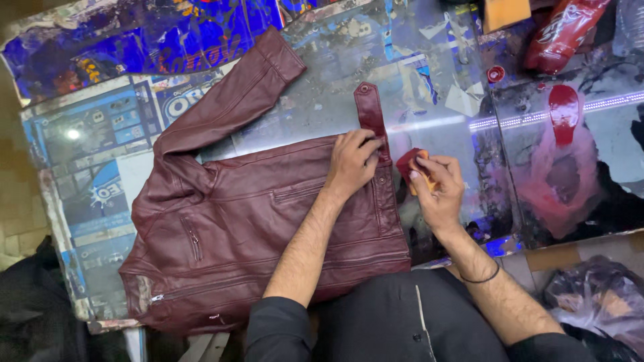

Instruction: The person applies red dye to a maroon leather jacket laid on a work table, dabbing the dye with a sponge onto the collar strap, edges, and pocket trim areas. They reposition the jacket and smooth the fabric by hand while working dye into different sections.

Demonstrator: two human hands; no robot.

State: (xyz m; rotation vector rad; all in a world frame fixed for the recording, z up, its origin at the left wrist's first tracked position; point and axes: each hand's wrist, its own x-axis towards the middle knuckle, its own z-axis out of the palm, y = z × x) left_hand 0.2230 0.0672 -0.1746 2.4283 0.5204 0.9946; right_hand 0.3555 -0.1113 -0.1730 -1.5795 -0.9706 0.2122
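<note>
A maroon leather jacket lies flat on a glass-topped table, one sleeve stretched toward the far left. My left hand presses down on the jacket's hem band beside its tab strap, fingers bent over the edge. My right hand hovers just right of the jacket, gripping a small sponge stained dark red, held close to the hem.
Colourful printed wrappers show beneath the glass. A red bottle, a red cap and a red stain sit at the far right. A brown box is at the top edge. Plastic bags lie lower right.
</note>
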